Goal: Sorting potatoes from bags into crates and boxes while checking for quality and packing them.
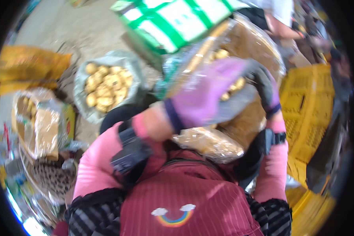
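Left hand (206, 92): half-curled; my hold unclear.
Right hand (266, 84): bent, likewise unclear.
Yellow produce (236, 84): between my hands, above plastic-lined box (257, 41).

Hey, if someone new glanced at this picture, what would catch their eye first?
Probably the left hand and right hand in purple-and-grey gloves, close together over a plastic-lined container right of centre. Next might come the green-and-white package at the top and the bright yellow crate at right. Left of the hands, round yellow produce fills an open pale bag.
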`<state>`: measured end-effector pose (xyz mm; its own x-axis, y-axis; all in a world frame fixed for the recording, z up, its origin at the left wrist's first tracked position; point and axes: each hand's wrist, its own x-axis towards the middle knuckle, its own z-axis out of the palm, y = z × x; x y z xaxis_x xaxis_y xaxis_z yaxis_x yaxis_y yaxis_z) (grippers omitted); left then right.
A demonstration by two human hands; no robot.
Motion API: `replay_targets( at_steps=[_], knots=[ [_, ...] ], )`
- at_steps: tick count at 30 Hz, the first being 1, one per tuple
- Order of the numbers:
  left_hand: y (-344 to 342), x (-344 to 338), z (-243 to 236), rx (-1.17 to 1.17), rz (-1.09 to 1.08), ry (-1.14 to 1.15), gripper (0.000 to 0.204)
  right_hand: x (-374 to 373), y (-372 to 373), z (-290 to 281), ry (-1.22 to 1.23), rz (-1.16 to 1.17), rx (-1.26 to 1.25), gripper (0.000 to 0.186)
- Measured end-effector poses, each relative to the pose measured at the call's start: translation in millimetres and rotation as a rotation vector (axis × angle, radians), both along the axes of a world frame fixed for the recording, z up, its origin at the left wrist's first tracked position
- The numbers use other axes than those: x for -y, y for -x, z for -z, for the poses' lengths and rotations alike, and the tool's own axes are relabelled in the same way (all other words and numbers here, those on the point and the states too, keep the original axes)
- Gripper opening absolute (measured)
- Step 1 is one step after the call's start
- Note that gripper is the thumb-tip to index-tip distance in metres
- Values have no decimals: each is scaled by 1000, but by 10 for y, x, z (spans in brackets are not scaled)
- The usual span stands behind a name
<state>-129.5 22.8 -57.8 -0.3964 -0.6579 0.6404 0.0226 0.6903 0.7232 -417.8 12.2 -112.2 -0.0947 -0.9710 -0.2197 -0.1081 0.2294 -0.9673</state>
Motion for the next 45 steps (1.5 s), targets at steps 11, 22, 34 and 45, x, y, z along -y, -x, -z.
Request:
replay_targets(
  at_steps=[11,22,34,45],
  knots=[
    [222,182,-16,-23,-30,-620,59,1259,1047,1728,-311,-213,-822,51],
    [326,311,199,101,-212,-813,76,2219,126,2647,-581,362,-575,96],
    [315,227,125,37,-276,-883,77,2432,712,2200,-373,-630,-1259,28],
    [391,230,161,-226,-188,-758,77,1903,86,2439,-408,-793,-912,82]
  ],
)
